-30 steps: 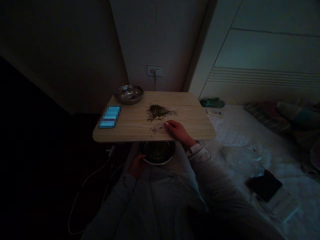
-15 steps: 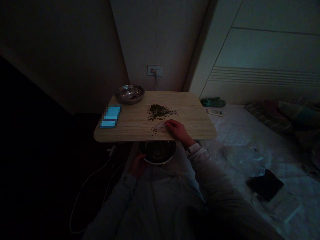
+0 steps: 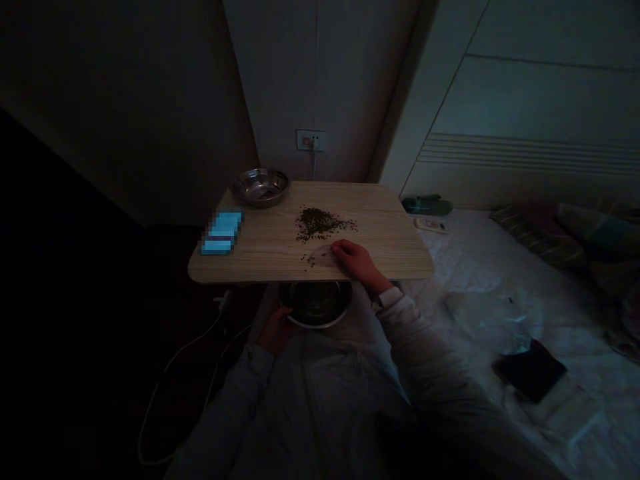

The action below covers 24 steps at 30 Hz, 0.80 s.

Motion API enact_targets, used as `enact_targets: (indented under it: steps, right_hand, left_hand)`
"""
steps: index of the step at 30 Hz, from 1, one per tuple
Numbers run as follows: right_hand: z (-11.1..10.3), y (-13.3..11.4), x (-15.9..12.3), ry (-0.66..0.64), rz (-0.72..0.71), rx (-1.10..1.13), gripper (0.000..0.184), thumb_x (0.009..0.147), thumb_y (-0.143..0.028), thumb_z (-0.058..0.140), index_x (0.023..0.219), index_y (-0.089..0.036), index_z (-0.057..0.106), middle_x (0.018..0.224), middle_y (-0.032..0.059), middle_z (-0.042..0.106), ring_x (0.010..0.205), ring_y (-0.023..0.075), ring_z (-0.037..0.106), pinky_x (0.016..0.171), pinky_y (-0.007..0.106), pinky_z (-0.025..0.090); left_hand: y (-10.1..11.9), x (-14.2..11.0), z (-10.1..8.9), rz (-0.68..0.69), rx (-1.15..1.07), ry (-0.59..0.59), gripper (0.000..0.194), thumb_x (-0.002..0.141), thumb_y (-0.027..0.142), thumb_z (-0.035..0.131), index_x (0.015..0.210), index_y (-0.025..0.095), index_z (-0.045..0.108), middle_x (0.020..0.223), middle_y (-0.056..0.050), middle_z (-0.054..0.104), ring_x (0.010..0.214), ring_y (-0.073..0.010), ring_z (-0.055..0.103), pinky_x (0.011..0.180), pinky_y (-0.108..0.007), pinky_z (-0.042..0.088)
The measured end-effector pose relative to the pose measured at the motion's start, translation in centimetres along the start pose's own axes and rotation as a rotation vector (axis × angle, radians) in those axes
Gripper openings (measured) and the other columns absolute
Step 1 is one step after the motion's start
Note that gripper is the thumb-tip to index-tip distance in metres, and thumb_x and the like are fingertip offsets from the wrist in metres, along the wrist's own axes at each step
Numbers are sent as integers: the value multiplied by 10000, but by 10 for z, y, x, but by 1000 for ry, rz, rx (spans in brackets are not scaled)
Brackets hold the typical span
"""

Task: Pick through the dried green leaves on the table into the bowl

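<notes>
On the wooden tabletop (image 3: 250,265) lies a loose heap of small dark green grains (image 3: 316,220), with stray ones scattered to its right and nearer the front edge. My right hand (image 3: 356,261) rests in front of the heap, fingers closed on a thin, clear, curved piece of plastic (image 3: 320,253); its exact kind is hard to make out in the dim light. A few grains lie beside its left edge. Below the table edge, my left hand (image 3: 276,329) grips the left rim of a metal bowl (image 3: 319,326) on my lap. What the bowl holds is too dark to tell.
A second metal bowl (image 3: 260,188) stands at the table's back left, behind a lit, blurred-out screen (image 3: 223,233). To the right, a bed (image 3: 460,267) carries a remote control (image 3: 431,226), a green bottle (image 3: 427,205), a clear plastic bag (image 3: 490,313) and a dark flat item (image 3: 533,370).
Very little differs. My right hand and the clear plastic piece have barely shifted, and my left hand keeps its hold on the bowl.
</notes>
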State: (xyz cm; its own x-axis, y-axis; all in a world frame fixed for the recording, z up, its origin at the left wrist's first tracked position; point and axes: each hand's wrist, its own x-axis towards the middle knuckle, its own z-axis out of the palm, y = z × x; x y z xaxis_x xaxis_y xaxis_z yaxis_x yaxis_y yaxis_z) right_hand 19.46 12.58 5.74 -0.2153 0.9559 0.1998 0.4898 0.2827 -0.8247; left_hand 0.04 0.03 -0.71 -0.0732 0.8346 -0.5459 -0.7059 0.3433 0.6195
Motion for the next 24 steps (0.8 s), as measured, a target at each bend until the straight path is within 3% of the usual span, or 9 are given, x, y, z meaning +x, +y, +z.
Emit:
enact_targets:
  steps: [16,24]
  right_hand:
    - [-1,-3,0,-18,14,-31,240,833,-337,485,872,-193,672,874,34,691,812,183,592,771,303,436]
    - [-1,-4,-2,-30,15,-58,224,827,-335,504,886,-207,677,881,20,699,825,178,592,780,293,436]
  left_hand:
    - [-1,2,-5,4,33,-45,374,639,83,601,979,232,639,990,-15,724,1064,-258,615,858,-417,522]
    - [2,-2,0,-26,45,8,300,626,75,599,888,216,642,918,-5,728,1057,-257,617,869,-405,522]
